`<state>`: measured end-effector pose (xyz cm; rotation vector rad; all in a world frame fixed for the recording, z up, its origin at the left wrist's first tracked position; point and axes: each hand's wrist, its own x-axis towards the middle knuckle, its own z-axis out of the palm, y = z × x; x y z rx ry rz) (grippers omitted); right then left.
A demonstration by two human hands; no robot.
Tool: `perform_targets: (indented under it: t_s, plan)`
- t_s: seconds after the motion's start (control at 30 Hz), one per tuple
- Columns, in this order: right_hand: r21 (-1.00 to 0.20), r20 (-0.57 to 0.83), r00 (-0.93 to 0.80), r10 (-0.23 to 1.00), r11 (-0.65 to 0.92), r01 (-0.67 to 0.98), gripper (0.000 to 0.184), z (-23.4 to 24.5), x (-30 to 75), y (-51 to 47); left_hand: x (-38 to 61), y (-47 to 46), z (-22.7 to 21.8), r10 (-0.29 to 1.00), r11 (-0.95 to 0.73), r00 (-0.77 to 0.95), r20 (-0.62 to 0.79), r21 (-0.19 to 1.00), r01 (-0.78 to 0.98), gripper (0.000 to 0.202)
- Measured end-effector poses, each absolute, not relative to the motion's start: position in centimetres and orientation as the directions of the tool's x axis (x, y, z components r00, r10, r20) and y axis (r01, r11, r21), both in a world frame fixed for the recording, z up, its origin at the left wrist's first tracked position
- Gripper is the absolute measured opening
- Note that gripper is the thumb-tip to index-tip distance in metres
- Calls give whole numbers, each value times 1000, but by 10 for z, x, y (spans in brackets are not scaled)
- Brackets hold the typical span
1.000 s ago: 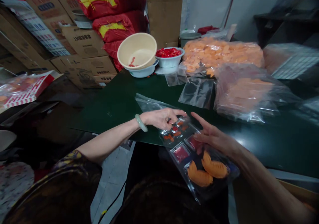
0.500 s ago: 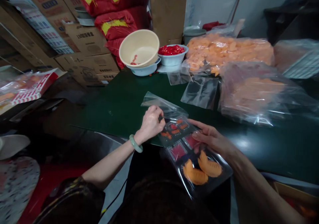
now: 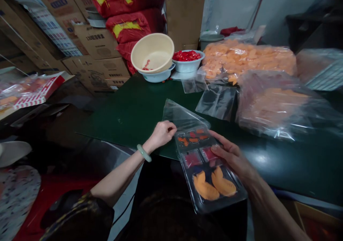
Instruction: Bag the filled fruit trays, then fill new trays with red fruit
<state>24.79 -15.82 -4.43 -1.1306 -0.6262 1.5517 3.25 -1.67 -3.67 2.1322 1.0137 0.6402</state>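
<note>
A dark-green flat tabletop was overhung by a clear rectangular plastic compartment tray w/ orange crescent-shaped pcs, its far end touching a clear plastic bag. The tray's right edge was gripped by the right hand, fingers pressed together. The left hand, w/ pale-green round bangle, was held at the bag's near edge, fingers curled; any pinch couldn't be told.

On my desk, stacked basins stand left of a small bowl, stuffed plastic bags lie to their right, and a food tray sits nearest me.
</note>
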Motion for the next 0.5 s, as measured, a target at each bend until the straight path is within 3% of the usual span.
perform_targets:
  t_s: [0.1, 0.3, 0.4, 0.5]
  plan:
    - [-836, -329, 46, 943, -268, -479, 81, -44, 244, -160, 35, -23, -41, 874, -357, 479, 86, 782, 511, 21]
    - [-824, -331, 101, 938, -234, -516, 76, -45, 243, -163, 39, -26, -48, 855, -258, 519, 1, 868, 424, 19]
    - [-812, -360, 125, 925, -245, -529, 79, -45, 243, -161, 40, -33, -47, 871, -338, 478, 109, 840, 424, 20]
    - [-792, -401, 167, 901, -249, -557, 82, -47, 239, -156, 40, -44, -46, 827, -552, 428, 365, 673, 492, 21]
